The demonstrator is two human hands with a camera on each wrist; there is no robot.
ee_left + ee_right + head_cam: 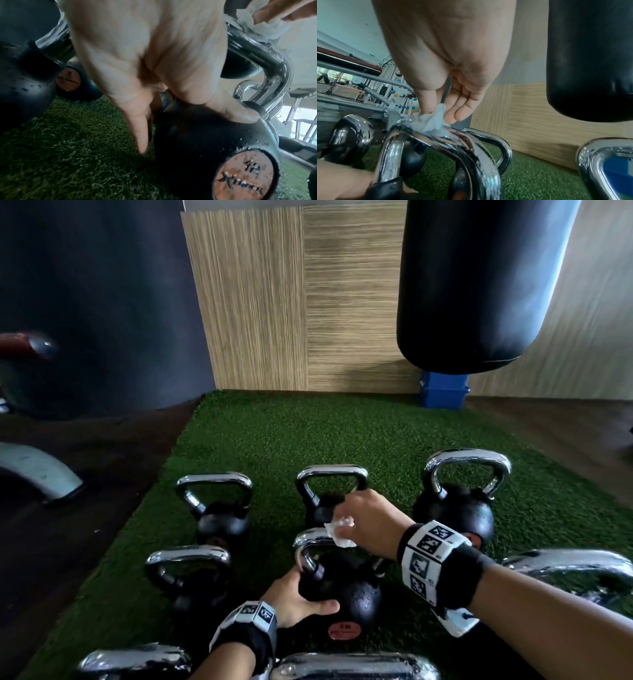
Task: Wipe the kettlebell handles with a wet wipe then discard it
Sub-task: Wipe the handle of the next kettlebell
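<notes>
the right hand pinches a crumpled white wet wipe between thumb and fingertips and presses it onto the top bar of the chrome handle of the middle kettlebell, which stands upright on the green artificial turf among several others. the left hand lies against the black ball low on its near left side, thumb across the front and fingers spread, bracing rather than gripping. the wipe, judged from its folds, is thin, limp and damp; it would bunch and slip unless held by a wad between the fingertips, as here, and it weighs next to nothing when the time comes to discard it. the kettlebell is the opposite: a dense, rigid ball, matt black and beaded with droplets, bearing a round orange label marked 12; it looks heavy enough to stay put, though the springy turf may let it rock, so the steadying palm seems sensible. the handle is a smooth polished loop, rounded at its corners, wet and probably slippery, so the wipe should wrap around the bar rather than skim it. neighbouring kettlebells share the same chrome loops and black bodies. behind hang a glossy black punching bag and a ribbed wood-grain wall panel.
</notes>
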